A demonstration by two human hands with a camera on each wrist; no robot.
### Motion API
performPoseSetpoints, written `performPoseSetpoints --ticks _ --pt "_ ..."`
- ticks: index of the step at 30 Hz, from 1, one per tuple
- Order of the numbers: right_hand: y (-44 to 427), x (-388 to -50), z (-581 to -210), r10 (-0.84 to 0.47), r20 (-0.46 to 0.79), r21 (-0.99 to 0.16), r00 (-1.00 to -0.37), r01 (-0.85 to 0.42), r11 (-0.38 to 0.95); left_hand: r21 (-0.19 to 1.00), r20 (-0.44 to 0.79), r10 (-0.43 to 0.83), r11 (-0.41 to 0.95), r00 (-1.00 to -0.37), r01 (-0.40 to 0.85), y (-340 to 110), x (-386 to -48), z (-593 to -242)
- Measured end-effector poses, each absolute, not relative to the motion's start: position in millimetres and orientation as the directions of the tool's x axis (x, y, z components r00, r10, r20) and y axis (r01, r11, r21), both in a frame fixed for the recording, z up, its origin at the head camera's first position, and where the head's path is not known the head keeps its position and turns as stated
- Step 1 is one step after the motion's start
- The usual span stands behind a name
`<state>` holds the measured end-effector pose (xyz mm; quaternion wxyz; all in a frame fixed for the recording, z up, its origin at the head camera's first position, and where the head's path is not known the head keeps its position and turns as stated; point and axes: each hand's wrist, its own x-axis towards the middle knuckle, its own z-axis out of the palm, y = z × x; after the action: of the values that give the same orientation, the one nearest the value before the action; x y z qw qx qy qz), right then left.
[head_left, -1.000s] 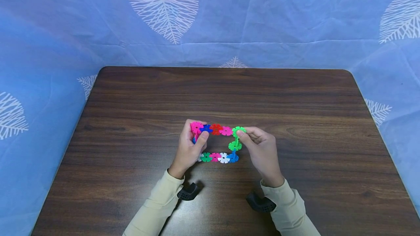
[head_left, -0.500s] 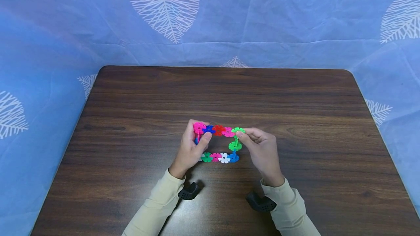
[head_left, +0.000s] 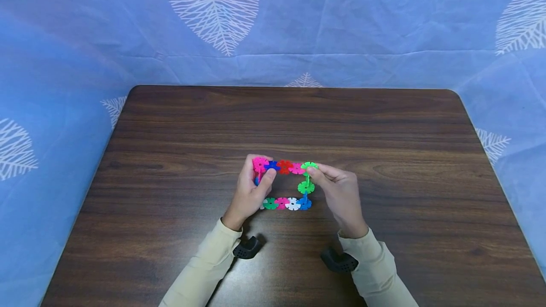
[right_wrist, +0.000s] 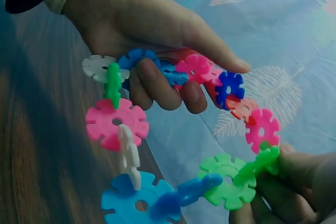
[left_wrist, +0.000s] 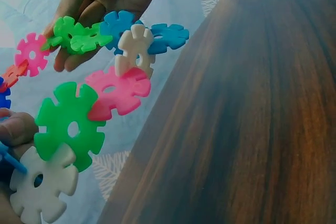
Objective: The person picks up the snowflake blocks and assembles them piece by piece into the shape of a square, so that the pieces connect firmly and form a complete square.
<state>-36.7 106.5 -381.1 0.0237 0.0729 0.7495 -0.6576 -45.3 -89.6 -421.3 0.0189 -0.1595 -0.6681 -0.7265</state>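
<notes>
A ring of interlocking plastic snowflake discs is held up between both hands over the table. My left hand (head_left: 249, 191) grips its left side, thumb over a dark blue disc (head_left: 271, 166) beside a pink disc (head_left: 260, 165). With thumb and fingers my right hand (head_left: 341, 193) pinches a bright green disc (head_left: 309, 167) at the far right corner. A red disc (head_left: 284, 167) sits in the far row. In the left wrist view, the near row has a white disc (left_wrist: 44, 182), a darker green disc (left_wrist: 71, 127) and a pink disc (left_wrist: 118, 93). My left fingers partly hide the left side.
The brown wood-grain table (head_left: 384, 131) extends around both hands. Behind it hangs a blue cloth (head_left: 341, 22) with white leaf prints. A black wrist device (head_left: 247, 248) is on the left sleeve, another black device (head_left: 339, 260) on the right.
My left hand has shifted slightly to the right with its side of the ring, so the far row looks a little shorter. The right hand keeps its pinch and has barely moved.
</notes>
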Motion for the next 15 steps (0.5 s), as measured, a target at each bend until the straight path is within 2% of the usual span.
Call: performPoseSetpoints --ticks 7,15 --pt "106 -41 -387 -0.005 -0.103 -0.984 -0.995 0.101 0.150 0.970 0.190 0.118 -0.175 -0.975 0.168 -86 -49 -426" --pt "112 -48 -394 0.019 -0.146 -0.970 -0.989 0.147 0.192 0.990 0.079 0.078 -0.123 -0.994 0.069 -86 -53 -420"
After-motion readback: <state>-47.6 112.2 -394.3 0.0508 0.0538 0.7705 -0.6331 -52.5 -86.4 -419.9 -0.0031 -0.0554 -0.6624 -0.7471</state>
